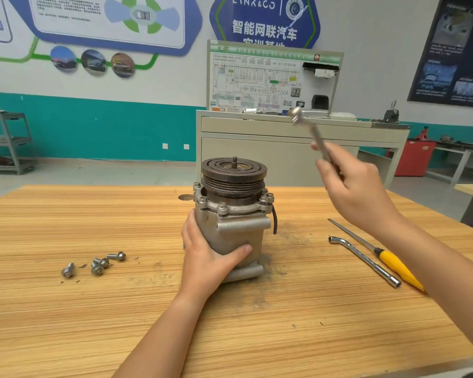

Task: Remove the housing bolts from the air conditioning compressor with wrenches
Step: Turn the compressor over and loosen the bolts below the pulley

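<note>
Compressor point(231, 230) held; blurred wrench point(313, 133) seemingly aloft.

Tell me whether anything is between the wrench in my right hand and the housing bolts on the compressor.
Nothing visible. The wrench is raised in open air right of the compressor; the near housing bolts sit exposed, and the left hand holds the body lower down.

Workshop room, white wall point(380, 36) over a teal band point(107, 126).
Cream cabinet point(284, 148) dead centre, carrying a wiring-diagram board point(257, 80); grey shelving cart point(8, 143) far to its left, red cabinet point(413, 159) near its right.
</note>
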The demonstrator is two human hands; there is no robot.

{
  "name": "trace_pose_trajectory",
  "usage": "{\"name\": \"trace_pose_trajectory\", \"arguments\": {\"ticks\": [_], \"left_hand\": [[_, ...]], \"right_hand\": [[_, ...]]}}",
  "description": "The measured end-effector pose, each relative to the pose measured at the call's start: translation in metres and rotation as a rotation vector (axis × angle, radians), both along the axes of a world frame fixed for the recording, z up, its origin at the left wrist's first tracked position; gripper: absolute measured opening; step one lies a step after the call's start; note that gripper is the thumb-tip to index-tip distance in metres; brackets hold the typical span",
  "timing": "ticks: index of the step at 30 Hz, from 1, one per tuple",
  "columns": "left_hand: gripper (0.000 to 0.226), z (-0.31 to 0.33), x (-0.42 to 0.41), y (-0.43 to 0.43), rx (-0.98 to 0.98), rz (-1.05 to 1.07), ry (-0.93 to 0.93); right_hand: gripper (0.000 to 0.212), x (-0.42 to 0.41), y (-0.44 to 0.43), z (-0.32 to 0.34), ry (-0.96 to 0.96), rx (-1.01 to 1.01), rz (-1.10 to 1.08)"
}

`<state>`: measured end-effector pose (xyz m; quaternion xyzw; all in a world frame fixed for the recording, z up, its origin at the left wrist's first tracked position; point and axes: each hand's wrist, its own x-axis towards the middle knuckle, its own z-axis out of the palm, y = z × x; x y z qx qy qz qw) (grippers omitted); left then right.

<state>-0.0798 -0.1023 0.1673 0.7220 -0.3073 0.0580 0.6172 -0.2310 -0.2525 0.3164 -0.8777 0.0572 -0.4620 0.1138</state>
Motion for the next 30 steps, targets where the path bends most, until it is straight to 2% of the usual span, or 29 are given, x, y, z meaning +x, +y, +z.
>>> {"name": "trace_pose_trajectory", "arguments": {"ticks": [3, 5, 15, 21, 30], "left_hand": [[0.129, 0.0, -0.001, 0.001, -0.001, 0.006, 0.003], [0.129, 0.0, -0.001, 0.001, -0.001, 0.008, 0.004], [0.129, -0.002, 0.0, -0.001, -0.006, 0.013, 0.008], [0.128, -0.001, -0.001, -0.001, -0.013, 0.01, 0.005], [0.128, -0.002, 0.0, -0.002, -0.011, 0.02, 0.012]], "right_hand": [[0.038, -0.021, 0.012, -0.005, 0.371, -0.172, -0.149], [0.04, -0.024, 0.019, -0.008, 0.512, -0.239, -0.255], [0.062, -0.015, 0.043, 0.003, 0.689, -0.485, -0.556], [0.058, -0.015, 0.07, 0.002, 0.823, -0.624, -0.546], [0.042, -0.012, 0.079, 0.016, 0.92, -0.706, -0.552]]}}
